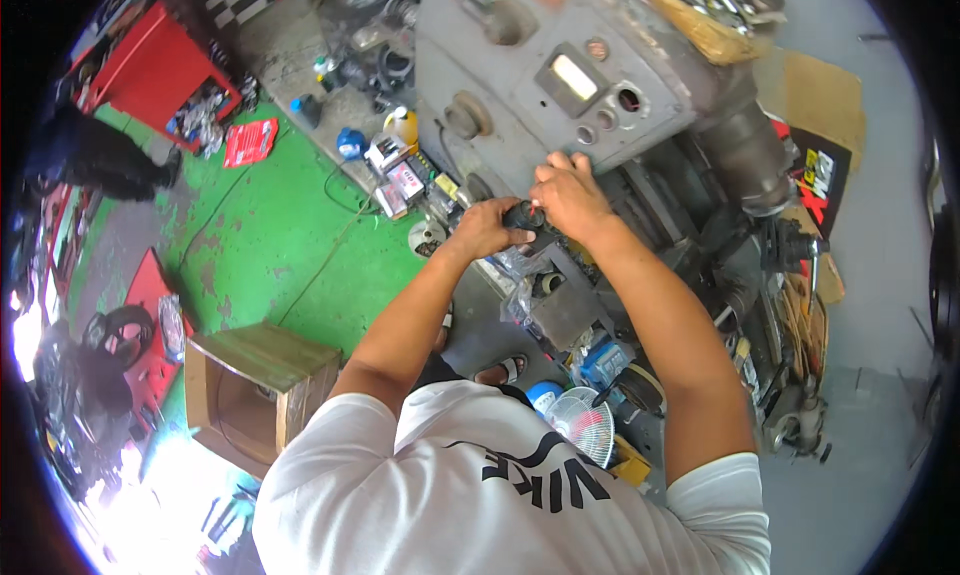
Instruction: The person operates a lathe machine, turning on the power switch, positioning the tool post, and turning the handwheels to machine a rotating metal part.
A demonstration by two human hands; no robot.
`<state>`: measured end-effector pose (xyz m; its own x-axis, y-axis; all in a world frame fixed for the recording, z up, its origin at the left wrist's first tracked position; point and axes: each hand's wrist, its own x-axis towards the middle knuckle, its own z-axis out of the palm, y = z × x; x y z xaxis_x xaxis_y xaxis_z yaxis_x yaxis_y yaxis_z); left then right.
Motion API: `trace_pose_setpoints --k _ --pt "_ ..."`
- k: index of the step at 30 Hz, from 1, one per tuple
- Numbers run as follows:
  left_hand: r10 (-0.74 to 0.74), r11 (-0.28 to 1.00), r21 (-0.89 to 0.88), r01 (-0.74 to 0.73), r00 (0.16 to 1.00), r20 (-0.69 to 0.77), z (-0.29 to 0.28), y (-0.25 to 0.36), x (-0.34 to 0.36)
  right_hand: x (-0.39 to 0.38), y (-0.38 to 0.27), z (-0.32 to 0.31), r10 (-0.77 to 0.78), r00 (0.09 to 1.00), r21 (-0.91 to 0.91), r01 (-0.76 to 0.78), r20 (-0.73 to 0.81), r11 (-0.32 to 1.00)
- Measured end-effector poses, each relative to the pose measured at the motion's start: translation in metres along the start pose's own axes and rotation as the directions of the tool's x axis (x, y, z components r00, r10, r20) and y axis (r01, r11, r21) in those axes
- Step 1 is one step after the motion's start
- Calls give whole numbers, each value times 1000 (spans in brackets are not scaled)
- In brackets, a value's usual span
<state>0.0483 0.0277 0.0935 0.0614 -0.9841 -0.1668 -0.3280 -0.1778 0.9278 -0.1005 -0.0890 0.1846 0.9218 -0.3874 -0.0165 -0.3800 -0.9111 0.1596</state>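
Note:
A dark, round metal part sits between my hands, close to the front of a grey machine with knobs, a lever and a small lit window. My left hand curls round the part's left side, its thumb along the near edge. On the other side, my right hand is closed with bent fingers just above the part and below the machine's panel. A speck of red shows at its fingertips, but what they pinch is too small to name. Beneath my hands, a clutter of metal parts and plastic bags partly hides the surface.
An open cardboard box stands at the left on the green floor. Small boxes and bottles line the bench's left edge. A white fan is near my feet. At the far left, a person's dark-clothed leg shows beside a red cabinet.

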Motion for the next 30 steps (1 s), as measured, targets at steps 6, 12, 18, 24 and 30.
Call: trace_pose_setpoints --k 6,12,18,24,30 --pt "-104 983 -137 126 982 160 -3 6 0 0 -2 -2 18 1000 -57 -18 1 998" --pt "169 982 77 -170 985 23 2 -61 2 -23 -32 -86 223 926 318 -123 -303 940" --pt "88 892 442 -91 996 28 -37 -220 -73 -133 -65 -235 241 738 411 53 -630 910" --pt "-579 641 681 355 806 125 -53 -290 -179 -220 -96 -275 405 674 457 -112 -617 882" --pt "-564 704 635 318 794 227 -32 -268 -188 -228 -119 -248 490 523 465 -190 -697 865"
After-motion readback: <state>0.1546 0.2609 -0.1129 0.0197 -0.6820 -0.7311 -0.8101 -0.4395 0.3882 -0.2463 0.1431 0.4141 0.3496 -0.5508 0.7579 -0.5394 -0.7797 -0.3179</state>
